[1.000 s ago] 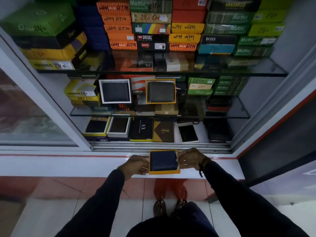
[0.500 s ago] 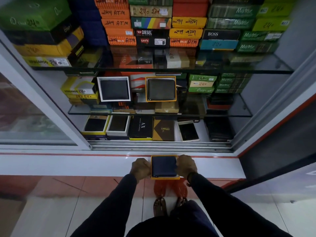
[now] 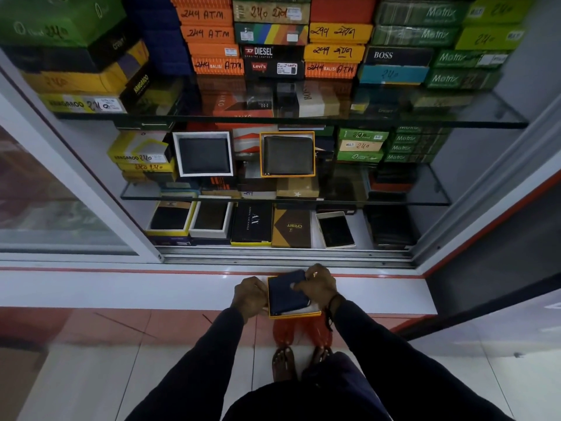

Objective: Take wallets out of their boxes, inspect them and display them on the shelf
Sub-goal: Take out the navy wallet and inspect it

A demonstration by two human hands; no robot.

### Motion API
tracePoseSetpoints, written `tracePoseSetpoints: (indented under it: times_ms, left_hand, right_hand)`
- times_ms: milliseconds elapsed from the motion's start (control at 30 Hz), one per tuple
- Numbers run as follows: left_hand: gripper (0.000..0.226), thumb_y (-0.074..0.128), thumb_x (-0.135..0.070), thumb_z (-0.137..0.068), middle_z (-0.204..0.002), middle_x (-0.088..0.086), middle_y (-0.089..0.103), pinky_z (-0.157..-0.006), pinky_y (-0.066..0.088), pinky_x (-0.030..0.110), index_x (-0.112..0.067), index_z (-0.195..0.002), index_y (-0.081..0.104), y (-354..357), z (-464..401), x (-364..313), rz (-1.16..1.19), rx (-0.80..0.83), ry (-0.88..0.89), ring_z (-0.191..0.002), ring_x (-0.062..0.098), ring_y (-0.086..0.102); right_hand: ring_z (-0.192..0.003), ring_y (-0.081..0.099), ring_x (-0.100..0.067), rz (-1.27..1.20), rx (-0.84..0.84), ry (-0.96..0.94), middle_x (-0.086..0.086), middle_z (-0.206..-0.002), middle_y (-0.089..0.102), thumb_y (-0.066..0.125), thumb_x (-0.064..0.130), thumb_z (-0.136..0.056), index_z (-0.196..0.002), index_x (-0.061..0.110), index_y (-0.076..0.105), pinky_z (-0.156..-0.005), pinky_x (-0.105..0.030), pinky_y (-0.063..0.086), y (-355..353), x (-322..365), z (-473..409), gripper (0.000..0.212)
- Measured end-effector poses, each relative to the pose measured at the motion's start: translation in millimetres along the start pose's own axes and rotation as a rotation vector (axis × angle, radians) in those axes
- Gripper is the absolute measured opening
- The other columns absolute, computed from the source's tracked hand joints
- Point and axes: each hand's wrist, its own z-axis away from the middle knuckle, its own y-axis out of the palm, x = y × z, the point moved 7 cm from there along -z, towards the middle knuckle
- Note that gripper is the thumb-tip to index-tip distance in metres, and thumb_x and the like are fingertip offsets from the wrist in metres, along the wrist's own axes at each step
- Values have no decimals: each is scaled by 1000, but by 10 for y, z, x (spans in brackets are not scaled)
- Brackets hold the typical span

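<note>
Glass shelves (image 3: 303, 122) fill the open cabinet, stacked with coloured boxes; on the middle shelf, above the hands, two wallets already stand displayed in a white-rimmed box (image 3: 202, 154) and an orange-rimmed box (image 3: 287, 154). Below the cabinet, over the white ledge (image 3: 121, 291), the left hand (image 3: 249, 297) grips the side of an orange-edged box (image 3: 303, 313), fingers closed on it. Half a second ago the navy wallet (image 3: 287, 294) lay flat inside; now the right hand (image 3: 317, 285) pinches its upper edge and tilts it out. Unboxing seems under way, with inspection likely next.
</note>
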Motion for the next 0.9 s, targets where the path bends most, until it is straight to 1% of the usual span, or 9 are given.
tracePoseSetpoints:
  times_ms: [133,267,367,433,533,633,767,833,900]
  left_hand:
    - [36,76,0,-82,-104,4,68,-67,58,36,-13,-115,67,-153,121,-266,62,50,95,-98,27,66]
    - [49,76,-8,-87,-123,0,73,-79,57,33,-26,-132,65,-330,374,-781,208,262,299,-111,25,70]
    - [68,82,-6,-79,-125,4,71,-90,60,37,-21,-141,57,-429,507,-1173,255,290,405,-109,28,71]
    - [72,84,0,-75,-119,6,70,-87,61,31,-20,-138,56,-484,530,-1434,213,238,459,-103,26,71]
    - [65,77,18,-74,-109,6,65,-75,60,17,-14,-127,56,-564,574,-1714,234,178,475,-92,20,67]
    - [64,76,16,-76,-114,8,65,-78,60,19,-15,-128,56,-610,562,-1852,204,202,523,-94,15,67]
    - [52,81,8,-74,-117,14,68,-85,58,26,-13,-117,61,-605,515,-1803,233,176,524,-104,23,67]
    - [48,84,5,-71,-111,12,70,-86,55,29,-14,-109,61,-593,485,-1742,260,79,513,-106,26,67]
    - [49,85,9,-69,-102,9,70,-79,58,24,-11,-106,59,-556,484,-1689,259,3,510,-99,20,70]
  right_hand:
    - [-90,66,-26,-430,76,103,-9,-103,69,85,18,-72,-81,20,57,-65,-37,57,-204,50,11,29]
    - [-91,60,-24,-638,232,100,-8,-104,63,75,18,-86,-93,15,62,-68,-34,52,-532,296,-5,15]
    - [-104,60,-26,-730,286,67,-12,-113,64,72,20,-88,-116,5,65,-76,-35,53,-608,479,-27,32]
    - [-107,61,-26,-796,310,52,-13,-113,66,69,18,-90,-115,4,65,-82,-35,52,-627,625,9,29]
    - [-102,63,-25,-842,341,49,-16,-115,67,69,19,-91,-120,2,62,-74,-33,55,-629,770,25,34]
    - [-100,65,-26,-887,355,65,-17,-117,67,70,19,-90,-130,-2,57,-73,-32,54,-642,879,59,47]
    - [-101,67,-28,-950,352,79,-17,-117,69,72,25,-88,-129,4,59,-75,-31,57,-626,842,136,47]
    - [-92,72,-27,-926,236,80,-17,-110,74,75,33,-85,-115,10,63,-73,-33,59,-639,775,182,40]
    - [-89,72,-24,-788,48,48,-14,-101,74,79,36,-80,-99,10,65,-80,-38,61,-685,710,243,35]
